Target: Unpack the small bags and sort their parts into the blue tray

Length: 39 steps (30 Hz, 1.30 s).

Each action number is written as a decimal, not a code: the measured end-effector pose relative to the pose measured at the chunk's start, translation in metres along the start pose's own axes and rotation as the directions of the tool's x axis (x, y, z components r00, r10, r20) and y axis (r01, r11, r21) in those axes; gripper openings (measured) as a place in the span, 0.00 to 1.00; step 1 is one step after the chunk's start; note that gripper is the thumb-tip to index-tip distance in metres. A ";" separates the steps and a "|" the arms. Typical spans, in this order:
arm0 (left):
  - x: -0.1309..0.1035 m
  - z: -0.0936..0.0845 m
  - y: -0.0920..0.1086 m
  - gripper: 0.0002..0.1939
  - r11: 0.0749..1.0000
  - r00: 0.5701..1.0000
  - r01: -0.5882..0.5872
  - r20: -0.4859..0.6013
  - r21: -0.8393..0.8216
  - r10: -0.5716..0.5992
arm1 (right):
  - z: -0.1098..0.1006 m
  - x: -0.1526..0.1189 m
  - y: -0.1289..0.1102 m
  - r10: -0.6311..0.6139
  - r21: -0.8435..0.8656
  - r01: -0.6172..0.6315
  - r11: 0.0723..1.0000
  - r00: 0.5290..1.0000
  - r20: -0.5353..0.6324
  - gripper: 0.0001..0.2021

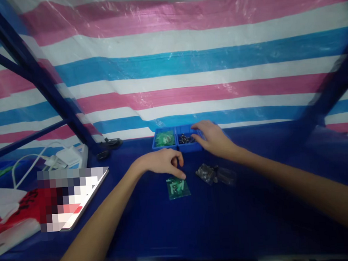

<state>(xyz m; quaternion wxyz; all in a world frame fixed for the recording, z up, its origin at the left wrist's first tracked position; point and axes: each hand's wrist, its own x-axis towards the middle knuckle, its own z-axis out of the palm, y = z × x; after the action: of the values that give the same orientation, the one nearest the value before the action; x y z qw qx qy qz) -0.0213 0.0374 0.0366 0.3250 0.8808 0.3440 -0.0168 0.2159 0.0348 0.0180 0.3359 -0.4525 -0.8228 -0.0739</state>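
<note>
My left hand [164,161] hovers over the blue table, thumb and curled fingers apart with nothing visible between them. Just below its thumb lies a small clear green-tinted zip bag [178,189] with pale and dark small parts inside. At the back, my right hand [212,139] reaches over a blue bin [190,147] of small dark screw-like parts [186,138]. Its thumb and fingers are spread, and the hand hides the bin's right side. A second blue bin [164,148] to the left contains green-tinted bags [165,138].
Clear bags with dark parts [206,173] lie right of the green bag. On the left are a tablet-like device [87,198], partly pixelated, a red bag [24,204], white cables and a power strip [84,152]. Blue metal posts [49,91] and striped sheeting [187,62] stand behind.
</note>
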 end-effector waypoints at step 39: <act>0.014 0.014 -0.001 0.15 0.908 0.999 -0.050 -0.031 -0.415 0.041 | -0.024 -0.065 -0.006 0.034 -0.064 0.001 0.998 0.843 0.537 0.02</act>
<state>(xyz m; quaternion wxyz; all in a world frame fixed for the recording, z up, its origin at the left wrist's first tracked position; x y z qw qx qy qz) -0.0086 0.0383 0.0213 0.5015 0.7994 0.3225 0.0737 0.2469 -0.0237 -0.0028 0.0784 -0.4722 -0.8774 0.0330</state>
